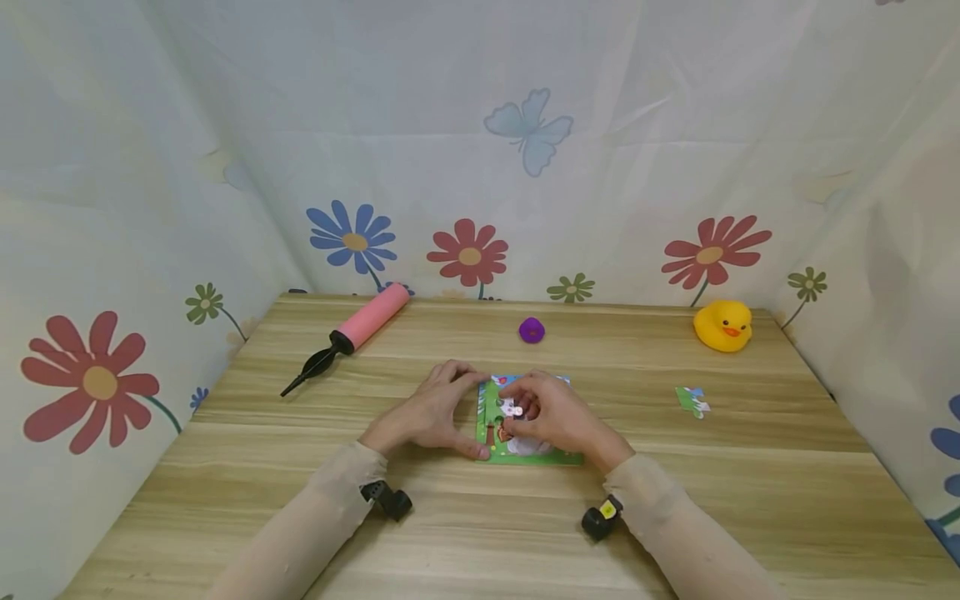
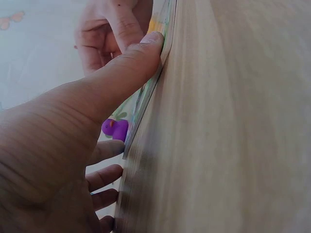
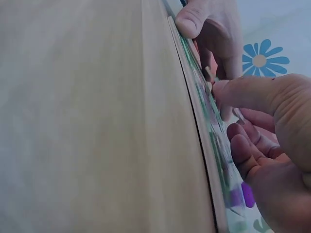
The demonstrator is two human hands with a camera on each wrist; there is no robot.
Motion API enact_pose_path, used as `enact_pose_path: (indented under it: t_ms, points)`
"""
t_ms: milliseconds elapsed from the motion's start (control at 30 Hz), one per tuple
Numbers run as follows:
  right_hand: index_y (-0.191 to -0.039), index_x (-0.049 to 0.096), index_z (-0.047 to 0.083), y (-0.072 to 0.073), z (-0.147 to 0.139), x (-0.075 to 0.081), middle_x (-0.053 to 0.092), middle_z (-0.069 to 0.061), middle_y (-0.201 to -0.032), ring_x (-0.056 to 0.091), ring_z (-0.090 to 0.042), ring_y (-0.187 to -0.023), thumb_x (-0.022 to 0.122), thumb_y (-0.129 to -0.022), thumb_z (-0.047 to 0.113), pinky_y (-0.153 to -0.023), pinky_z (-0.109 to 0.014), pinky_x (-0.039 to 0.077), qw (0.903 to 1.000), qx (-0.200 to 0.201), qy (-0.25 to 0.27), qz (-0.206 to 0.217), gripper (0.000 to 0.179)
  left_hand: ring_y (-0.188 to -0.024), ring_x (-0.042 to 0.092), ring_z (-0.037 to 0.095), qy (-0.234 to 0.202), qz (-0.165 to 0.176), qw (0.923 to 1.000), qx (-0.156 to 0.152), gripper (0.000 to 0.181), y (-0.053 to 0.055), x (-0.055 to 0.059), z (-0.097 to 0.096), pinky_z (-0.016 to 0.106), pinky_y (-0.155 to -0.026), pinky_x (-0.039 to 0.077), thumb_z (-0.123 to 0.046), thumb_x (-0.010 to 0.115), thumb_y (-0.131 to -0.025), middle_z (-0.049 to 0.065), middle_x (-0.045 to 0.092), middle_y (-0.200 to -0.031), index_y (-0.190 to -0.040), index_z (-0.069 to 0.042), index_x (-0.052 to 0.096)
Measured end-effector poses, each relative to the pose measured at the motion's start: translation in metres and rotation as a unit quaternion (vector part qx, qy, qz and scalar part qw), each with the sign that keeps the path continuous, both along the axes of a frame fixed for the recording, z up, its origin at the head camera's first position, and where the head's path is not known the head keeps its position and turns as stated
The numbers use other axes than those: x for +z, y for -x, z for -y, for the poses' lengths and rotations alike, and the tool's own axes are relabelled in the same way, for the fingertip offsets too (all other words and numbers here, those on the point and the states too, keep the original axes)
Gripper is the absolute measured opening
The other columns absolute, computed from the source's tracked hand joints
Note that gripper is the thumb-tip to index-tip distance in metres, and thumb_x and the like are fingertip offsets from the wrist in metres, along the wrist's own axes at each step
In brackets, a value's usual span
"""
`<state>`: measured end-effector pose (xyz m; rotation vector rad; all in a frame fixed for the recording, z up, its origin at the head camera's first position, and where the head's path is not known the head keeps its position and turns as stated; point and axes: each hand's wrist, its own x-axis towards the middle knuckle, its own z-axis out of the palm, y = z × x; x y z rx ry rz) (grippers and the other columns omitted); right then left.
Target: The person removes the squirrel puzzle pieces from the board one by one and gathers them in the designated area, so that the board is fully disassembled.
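Observation:
A small jigsaw puzzle (image 1: 528, 447) with a green border and cartoon pictures lies on the wooden table between both hands. My left hand (image 1: 438, 408) spans its left side and holds it: the thumb rests on the near corner and the index fingertip touches the far corner. In the left wrist view the other fingers of that hand are spread past the board. My right hand (image 1: 558, 414) is over the middle of the puzzle, its thumb and fingers pinching a puzzle piece (image 1: 492, 403) at the left part of the picture. Fingers hide much of this piece.
One loose puzzle piece (image 1: 692, 402) lies to the right, below a yellow rubber duck (image 1: 722, 326). Behind the puzzle sits a small purple toy (image 1: 532, 330). A pink and black hand pump (image 1: 372, 319) lies at the back left. Flower-printed curtain (image 1: 600, 192) surrounds the table.

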<state>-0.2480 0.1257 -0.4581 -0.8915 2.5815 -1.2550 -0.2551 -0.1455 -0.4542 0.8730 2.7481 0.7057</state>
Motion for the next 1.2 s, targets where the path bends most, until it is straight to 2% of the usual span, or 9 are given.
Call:
enact_pose_path:
  t_ms: [133, 333, 500, 600, 767, 1200]
  points:
    - [-0.134, 0.077, 0.004, 0.002, -0.006, 0.007, 0.066, -0.005, -0.113, 0.065, -0.019, -0.099, 0.091, -0.096, 0.014, -0.084, -0.029, 0.06, 0.9999, -0.003, 0.009, -0.01, 0.042, -0.156, 0.033, 0.036, -0.004, -0.003, 1.0, -0.002, 0.122, 0.0, 0.0, 0.0, 0.062, -0.128, 0.037, -0.066, 0.099, -0.074, 0.014, 0.036, -0.168, -0.171, -0.016, 0.044]
    - [-0.136, 0.076, 0.005, 0.008, -0.019, 0.026, 0.071, -0.006, -0.123, 0.066, -0.023, -0.108, 0.091, -0.095, 0.014, -0.093, -0.041, 0.062, 0.9988, -0.023, 0.014, -0.04, 0.044, -0.155, 0.034, 0.037, -0.005, -0.007, 1.0, -0.001, 0.122, 0.0, 0.0, 0.002, 0.063, -0.129, 0.035, -0.065, 0.1, -0.073, 0.016, 0.037, -0.167, -0.17, -0.015, 0.045]
    - [-0.134, 0.077, 0.005, 0.013, -0.03, 0.038, 0.076, -0.006, -0.126, 0.067, -0.024, -0.108, 0.091, -0.094, 0.009, -0.093, -0.045, 0.062, 0.9975, -0.028, 0.039, -0.052, 0.043, -0.156, 0.033, 0.037, -0.005, -0.007, 1.0, 0.0, 0.122, 0.0, 0.0, 0.003, 0.062, -0.13, 0.034, -0.065, 0.1, -0.074, 0.016, 0.036, -0.168, -0.171, -0.015, 0.044]
    - [-0.134, 0.078, 0.008, 0.014, -0.039, 0.044, 0.077, -0.006, -0.127, 0.067, -0.025, -0.11, 0.09, -0.094, 0.008, -0.092, -0.043, 0.061, 0.997, -0.036, 0.049, -0.048, 0.042, -0.156, 0.033, 0.036, 0.001, -0.004, 1.0, -0.001, 0.123, 0.0, -0.001, 0.003, 0.06, -0.131, 0.033, -0.066, 0.099, -0.074, 0.015, 0.036, -0.169, -0.172, -0.017, 0.043]
    - [-0.134, 0.078, 0.015, 0.014, -0.058, 0.053, 0.074, -0.003, -0.13, 0.064, -0.024, -0.115, 0.088, -0.097, 0.015, -0.095, -0.037, 0.057, 0.9965, -0.057, 0.05, -0.034, 0.039, -0.157, 0.032, 0.036, 0.003, -0.001, 1.0, -0.003, 0.123, 0.001, -0.004, 0.002, 0.06, -0.131, 0.033, -0.067, 0.099, -0.074, 0.014, 0.035, -0.169, -0.172, -0.019, 0.043]
    - [-0.14, 0.075, 0.007, 0.01, -0.122, 0.079, 0.073, -0.01, -0.128, 0.063, -0.028, -0.115, 0.082, -0.101, 0.011, -0.089, -0.022, 0.054, 0.9925, -0.098, 0.026, -0.068, 0.04, -0.156, 0.032, 0.036, -0.007, 0.005, 1.0, 0.0, 0.121, 0.0, -0.002, 0.001, 0.062, -0.13, 0.033, -0.065, 0.1, -0.074, 0.014, 0.035, -0.169, -0.171, -0.017, 0.045]
